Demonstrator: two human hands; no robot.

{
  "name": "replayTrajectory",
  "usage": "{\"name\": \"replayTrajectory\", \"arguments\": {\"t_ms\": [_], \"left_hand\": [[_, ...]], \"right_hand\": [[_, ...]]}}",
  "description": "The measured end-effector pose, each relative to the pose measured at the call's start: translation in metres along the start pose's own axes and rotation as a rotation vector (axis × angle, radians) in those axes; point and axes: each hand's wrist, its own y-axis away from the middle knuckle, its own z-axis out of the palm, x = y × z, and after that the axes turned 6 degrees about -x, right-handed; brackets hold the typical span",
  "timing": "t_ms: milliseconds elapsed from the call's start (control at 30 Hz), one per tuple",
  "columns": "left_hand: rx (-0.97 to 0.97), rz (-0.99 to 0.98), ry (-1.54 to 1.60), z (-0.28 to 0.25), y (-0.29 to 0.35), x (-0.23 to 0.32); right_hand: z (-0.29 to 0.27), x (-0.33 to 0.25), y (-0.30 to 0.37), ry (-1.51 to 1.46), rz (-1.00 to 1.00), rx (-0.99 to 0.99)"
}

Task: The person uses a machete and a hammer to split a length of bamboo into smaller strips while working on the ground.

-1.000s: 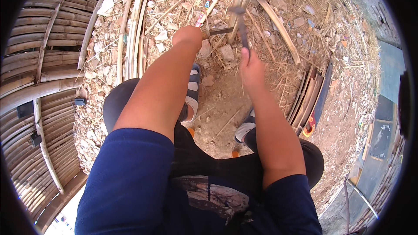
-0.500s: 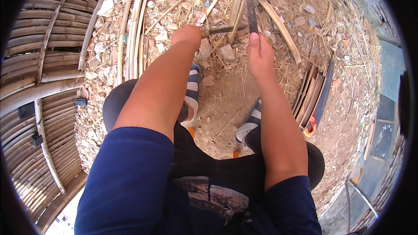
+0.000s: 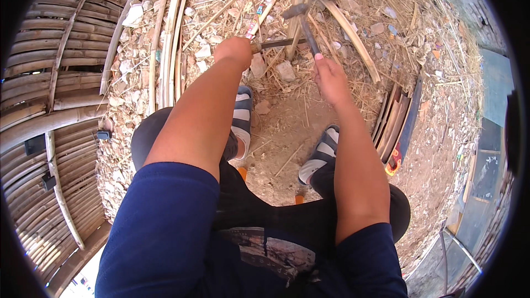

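My left hand (image 3: 233, 52) is closed round the wooden handle of a long-bladed knife (image 3: 281, 43). Its dark blade points right and meets an upright split bamboo pole (image 3: 301, 0) near the pole's lower end. In my right hand (image 3: 331, 80) is a hammer (image 3: 309, 34), gripped by the lower part of its dark handle. The hammer's head lies in front of the bamboo, above the blade in the picture. Whether head and bamboo touch I cannot tell. The top of the bamboo runs out of view.
Long bamboo strips (image 3: 171, 44) lie on the rubble at the left, near a slatted bamboo wall (image 3: 66, 94). A curved strip (image 3: 353, 38) rests right of the pole. Beside my right forearm lie stacked split pieces (image 3: 389, 116) and a saw (image 3: 406, 138) with an orange-red handle.
The hammer's head has come down and to the left, and its handle now tilts. My right hand has dropped slightly. My left hand and the knife have shifted slightly left and down.
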Motion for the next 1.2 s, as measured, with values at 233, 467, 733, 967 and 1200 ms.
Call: {"name": "replayTrajectory", "arguments": {"t_ms": [233, 467, 733, 967, 1200], "left_hand": [[-0.079, 0.033, 0.056, 0.01, -0.012, -0.008], [-0.096, 0.017, 0.046, 0.006, -0.001, 0.003], [-0.041, 0.059, -0.022, 0.009, -0.008, -0.002], [-0.02, 0.065, -0.051, 0.017, -0.016, -0.008], [-0.04, 0.02, 0.025, 0.005, -0.002, 0.001]], "right_hand": [[0.035, -0.025, 0.017, 0.031, -0.282, 0.19], [0.049, 0.013, 0.012, 0.263, 0.096, -0.043], [0.026, -0.009, 0.003, 0.094, -0.034, -0.035], [0.028, -0.01, 0.002, 0.075, -0.027, -0.044], [0.026, -0.021, 0.009, 0.073, -0.054, -0.02]]}}
